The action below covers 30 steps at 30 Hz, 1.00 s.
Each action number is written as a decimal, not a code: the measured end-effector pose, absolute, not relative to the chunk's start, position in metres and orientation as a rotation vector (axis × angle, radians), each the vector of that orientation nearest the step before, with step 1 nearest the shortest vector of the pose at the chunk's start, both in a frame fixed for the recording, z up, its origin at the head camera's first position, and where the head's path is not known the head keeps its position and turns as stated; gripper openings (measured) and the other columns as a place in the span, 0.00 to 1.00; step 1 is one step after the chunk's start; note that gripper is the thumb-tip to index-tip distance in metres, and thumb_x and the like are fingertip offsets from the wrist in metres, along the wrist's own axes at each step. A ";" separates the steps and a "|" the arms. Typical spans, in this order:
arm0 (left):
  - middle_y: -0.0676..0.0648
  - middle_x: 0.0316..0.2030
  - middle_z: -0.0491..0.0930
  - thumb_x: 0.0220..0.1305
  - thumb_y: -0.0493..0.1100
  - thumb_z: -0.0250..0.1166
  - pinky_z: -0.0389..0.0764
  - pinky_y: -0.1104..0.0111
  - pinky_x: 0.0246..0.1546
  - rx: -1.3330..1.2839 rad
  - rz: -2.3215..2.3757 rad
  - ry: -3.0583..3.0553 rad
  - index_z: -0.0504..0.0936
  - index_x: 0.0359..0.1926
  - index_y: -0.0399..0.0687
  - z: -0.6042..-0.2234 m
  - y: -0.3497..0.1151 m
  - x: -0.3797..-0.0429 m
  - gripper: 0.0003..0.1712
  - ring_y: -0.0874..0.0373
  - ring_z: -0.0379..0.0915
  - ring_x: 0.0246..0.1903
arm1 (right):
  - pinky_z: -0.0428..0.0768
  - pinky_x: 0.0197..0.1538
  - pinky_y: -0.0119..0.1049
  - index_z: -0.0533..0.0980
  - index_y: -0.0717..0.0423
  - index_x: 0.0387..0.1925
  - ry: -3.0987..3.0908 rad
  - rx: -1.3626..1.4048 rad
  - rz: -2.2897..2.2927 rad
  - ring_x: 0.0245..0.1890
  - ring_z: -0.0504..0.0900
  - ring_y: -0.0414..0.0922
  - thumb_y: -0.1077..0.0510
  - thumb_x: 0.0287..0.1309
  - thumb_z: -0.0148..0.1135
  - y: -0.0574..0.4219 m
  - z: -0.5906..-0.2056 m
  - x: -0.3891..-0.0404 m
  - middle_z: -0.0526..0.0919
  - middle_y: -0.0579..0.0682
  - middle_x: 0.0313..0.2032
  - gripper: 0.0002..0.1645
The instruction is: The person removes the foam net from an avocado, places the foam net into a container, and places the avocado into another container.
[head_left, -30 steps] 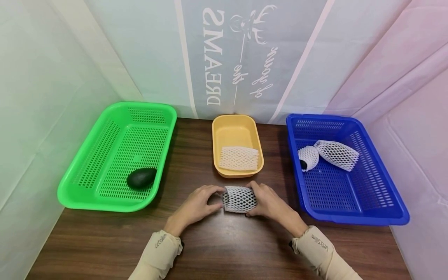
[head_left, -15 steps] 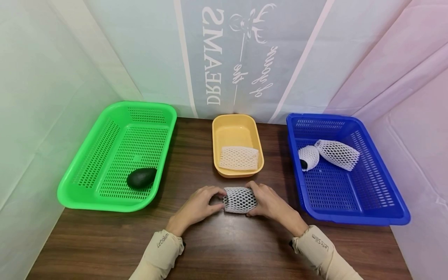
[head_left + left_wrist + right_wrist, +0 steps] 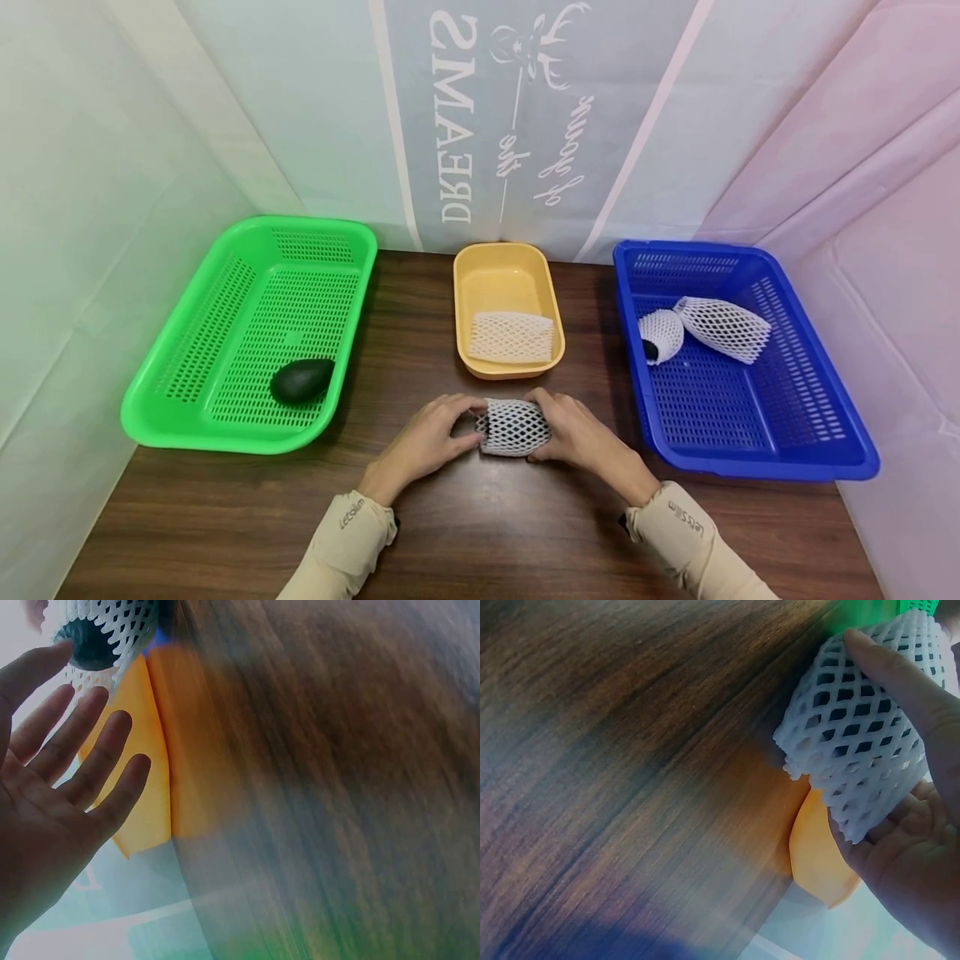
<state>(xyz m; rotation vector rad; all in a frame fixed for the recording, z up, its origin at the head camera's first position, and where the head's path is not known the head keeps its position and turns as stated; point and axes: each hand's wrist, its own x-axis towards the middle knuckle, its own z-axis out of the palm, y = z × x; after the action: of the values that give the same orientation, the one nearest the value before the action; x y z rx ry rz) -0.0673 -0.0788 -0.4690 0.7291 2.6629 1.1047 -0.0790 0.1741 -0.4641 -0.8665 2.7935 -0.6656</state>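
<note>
Near the middle of the table lies a white foam net sleeve (image 3: 516, 427) with a dark green, avocado-like fruit (image 3: 94, 645) inside, its end showing at the sleeve's left opening. My right hand (image 3: 576, 428) grips the sleeve's right end, thumb on the near side and fingers on the far side. At the left opening is my left hand (image 3: 427, 438), its thumb and forefinger tips right at the net's edge and its other fingers spread. A similar dark fruit (image 3: 302, 382) without a sleeve rests in the green basket (image 3: 142, 412) on the left.
Behind the hands stands a small yellow tray (image 3: 497, 287) with a flat, spare foam net (image 3: 512, 337) in it. On the right, a blue basket (image 3: 716, 408) holds two netted fruits (image 3: 660, 336). A printed cloth (image 3: 480, 125) hangs along the table's back edge.
The left fingers shift slightly at the sleeve's opening, and the net's left edge changes shape a little. The right hand keeps its hold in the same place.
</note>
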 end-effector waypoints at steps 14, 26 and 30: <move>0.46 0.59 0.80 0.58 0.44 0.74 0.74 0.52 0.65 0.734 1.109 2.636 0.76 0.63 0.47 -0.470 -0.077 -0.067 0.31 0.47 0.74 0.61 | 0.83 0.35 0.35 0.73 0.59 0.47 2.754 -0.879 -0.679 0.33 0.83 0.42 0.56 0.33 0.85 0.174 -0.465 -0.080 0.84 0.51 0.34 0.38; 0.44 0.61 0.77 0.55 0.45 0.75 0.73 0.52 0.65 0.712 1.087 2.594 0.72 0.67 0.49 -0.473 -0.075 -0.068 0.39 0.47 0.73 0.62 | 0.81 0.31 0.32 0.75 0.58 0.40 2.751 -0.857 -0.703 0.29 0.81 0.39 0.60 0.32 0.84 0.173 -0.466 -0.082 0.84 0.48 0.31 0.31; 0.43 0.62 0.76 0.55 0.45 0.76 0.72 0.52 0.66 0.707 1.088 2.584 0.70 0.69 0.49 -0.475 -0.074 -0.068 0.41 0.47 0.72 0.62 | 0.81 0.32 0.31 0.76 0.57 0.39 2.746 -0.823 -0.697 0.30 0.81 0.38 0.59 0.32 0.84 0.171 -0.466 -0.082 0.84 0.48 0.31 0.30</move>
<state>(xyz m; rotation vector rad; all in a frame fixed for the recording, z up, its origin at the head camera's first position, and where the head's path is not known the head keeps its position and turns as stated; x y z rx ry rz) -0.0684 -0.0741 -0.4755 0.7069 2.5840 1.0876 -0.0823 0.1714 -0.4663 -0.8229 2.7455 -0.6971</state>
